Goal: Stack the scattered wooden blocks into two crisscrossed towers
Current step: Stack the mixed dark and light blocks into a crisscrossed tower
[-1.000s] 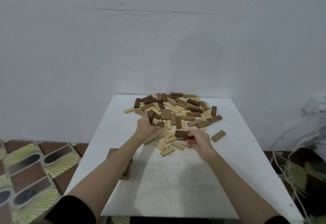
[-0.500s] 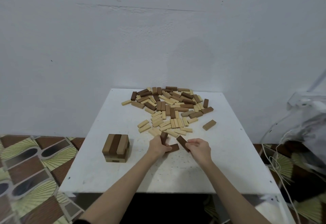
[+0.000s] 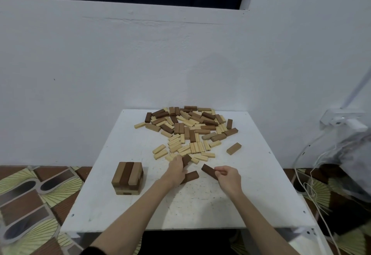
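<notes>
Broadly, a white desk (image 3: 200,210) stands against a pale wall, with patterned floor tiles at the left and white cables at the right. Across its far half lies the scattered pile of wooden blocks (image 3: 190,130), light and dark mixed, many overlapping. Near the left edge stands the first tower (image 3: 127,178), a few crisscrossed layers high, three blocks across the top.

Toward the middle, both hands work where a second tower would likely begin. The left hand (image 3: 176,171) has its fingers curled round a dark block (image 3: 186,159) that points away from the person, and a second dark block (image 3: 189,176) lies on the desk, partly under that hand. The right hand (image 3: 227,176) pinches the near end of a third dark block (image 3: 209,171) between thumb and fingers, the far end angled toward the left hand.

These blocks look stiff, light and smooth-faced, so they should slide easily and topple if nudged. Holding each by its long sides near the middle would probably give the best control when laying it down.
</notes>
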